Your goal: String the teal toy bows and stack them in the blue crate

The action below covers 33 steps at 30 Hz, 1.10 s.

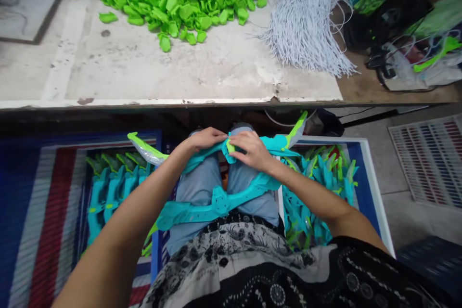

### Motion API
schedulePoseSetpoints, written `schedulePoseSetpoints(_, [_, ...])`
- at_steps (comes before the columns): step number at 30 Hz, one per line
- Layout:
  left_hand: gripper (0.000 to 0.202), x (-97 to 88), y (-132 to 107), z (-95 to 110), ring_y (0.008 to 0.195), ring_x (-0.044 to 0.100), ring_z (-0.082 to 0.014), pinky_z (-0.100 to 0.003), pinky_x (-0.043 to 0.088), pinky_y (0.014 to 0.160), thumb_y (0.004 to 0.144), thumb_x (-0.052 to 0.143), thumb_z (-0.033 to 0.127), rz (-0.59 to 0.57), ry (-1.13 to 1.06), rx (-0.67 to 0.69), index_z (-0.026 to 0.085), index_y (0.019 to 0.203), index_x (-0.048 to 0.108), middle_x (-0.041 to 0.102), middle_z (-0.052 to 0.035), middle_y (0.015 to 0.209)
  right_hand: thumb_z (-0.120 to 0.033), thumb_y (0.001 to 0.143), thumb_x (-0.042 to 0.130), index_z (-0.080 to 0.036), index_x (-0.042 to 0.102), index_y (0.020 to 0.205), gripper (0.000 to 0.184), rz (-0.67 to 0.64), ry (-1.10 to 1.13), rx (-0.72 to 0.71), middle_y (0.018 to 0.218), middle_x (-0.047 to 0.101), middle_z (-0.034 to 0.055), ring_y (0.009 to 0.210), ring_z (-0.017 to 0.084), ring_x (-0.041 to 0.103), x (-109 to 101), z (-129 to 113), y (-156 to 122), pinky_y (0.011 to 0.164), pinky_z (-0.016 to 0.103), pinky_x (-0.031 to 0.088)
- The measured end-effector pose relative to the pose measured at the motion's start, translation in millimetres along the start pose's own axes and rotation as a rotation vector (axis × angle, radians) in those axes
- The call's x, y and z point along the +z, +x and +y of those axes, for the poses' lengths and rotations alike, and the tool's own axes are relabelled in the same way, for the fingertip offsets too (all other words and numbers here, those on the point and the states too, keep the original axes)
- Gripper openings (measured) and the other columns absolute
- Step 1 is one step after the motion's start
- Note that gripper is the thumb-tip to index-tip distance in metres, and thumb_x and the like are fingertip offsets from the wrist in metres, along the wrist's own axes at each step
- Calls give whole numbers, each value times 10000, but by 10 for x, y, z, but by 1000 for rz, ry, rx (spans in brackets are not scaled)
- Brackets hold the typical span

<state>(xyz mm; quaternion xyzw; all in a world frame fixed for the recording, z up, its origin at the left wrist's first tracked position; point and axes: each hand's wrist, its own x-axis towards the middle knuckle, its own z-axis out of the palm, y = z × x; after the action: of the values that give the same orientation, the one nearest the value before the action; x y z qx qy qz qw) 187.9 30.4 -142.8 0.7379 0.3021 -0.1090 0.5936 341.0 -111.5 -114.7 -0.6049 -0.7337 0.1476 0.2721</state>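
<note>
Across my knees lies a turquoise, curved part that looks like a toy bow (275, 144), with silver and lime tips at both ends. My left hand (209, 138) is closed on it just left of its middle. At that middle, the fingers of my right hand (250, 149) press on a small lime-green plastic piece (230, 146), which sits against the turquoise body; the fingers partly cover it. Nearer my waist, a second turquoise bow (221, 202) rests on my lap, its left end partly hidden by my left forearm.
Loose green pieces (180, 0) are heaped on the worktable (173, 74), beside a bundle of white strings (306, 19). A crate of turquoise parts (375, 202) stands to my right. More bows (115, 187) lie in a row on my left. The table edge runs just beyond my hands.
</note>
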Motion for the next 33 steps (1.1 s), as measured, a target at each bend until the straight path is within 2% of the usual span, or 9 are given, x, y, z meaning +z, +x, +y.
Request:
schedulePoseSetpoints(3, [637,34,-15,17,800,568,-186,-263,439,746,756,455,670,10,-24,-8,125,955,717,701,-33,864,-368,862,606,-206,682,1058,265,-5,-12,31,1150,684,59,1115,243,550,178,-13,-300,933,415,400])
schedulePoseSetpoints(8, [616,2,-75,118,953,588,-206,-237,429,812,749,531,634,-54,107,72,158,1121,655,689,-33,1059,-362,818,663,-250,696,1015,229,23,-33,145,1266,620,46,1217,258,491,212,-10,-258,974,436,350])
schedulePoseSetpoints(11, [630,-5,-54,114,971,590,-211,-240,433,809,721,569,624,-58,138,80,135,1113,631,677,-56,1064,-360,768,709,-257,677,975,233,36,19,319,1282,601,42,1191,254,517,191,-75,-223,987,438,329])
schedulePoseSetpoints(14, [625,29,-4,76,937,591,-207,-249,442,782,678,610,613,-39,127,79,129,1073,621,669,-58,1025,-379,699,744,-257,600,1094,438,5,65,513,1190,640,38,1130,254,547,179,-104,-173,999,457,304])
schedulePoseSetpoints(16, [608,63,18,62,900,588,-198,-248,447,747,640,649,577,-8,115,67,134,1054,608,662,-51,985,-387,650,765,-253,543,1193,602,-83,52,555,1217,615,50,1169,273,509,166,-87,-108,998,467,297])
schedulePoseSetpoints(21, [490,121,23,91,836,574,-175,-247,439,705,587,670,485,62,65,58,160,944,587,628,-19,890,-428,548,820,-230,553,1201,733,-282,-44,608,1221,573,74,1192,307,449,142,-28,51,949,458,338])
schedulePoseSetpoints(27, [449,136,3,99,813,559,-180,-262,435,713,554,650,469,89,84,99,164,869,554,584,-14,848,-495,565,806,-223,546,1220,756,-317,-109,535,1192,576,79,1148,306,466,150,15,58,906,442,363])
schedulePoseSetpoints(30, [474,161,-16,84,836,564,-193,-273,440,728,573,634,489,94,77,103,156,900,551,592,-29,874,-525,634,757,-226,546,1237,705,-363,-92,475,1191,586,84,1133,311,476,141,66,34,893,445,368])
schedulePoseSetpoints(33, [503,180,-18,62,855,572,-206,-284,443,743,596,633,507,112,115,131,147,939,557,609,-45,903,-516,709,712,-210,549,1242,636,-312,-131,418,1167,600,102,1117,315,481,179,79,-39,882,450,368])
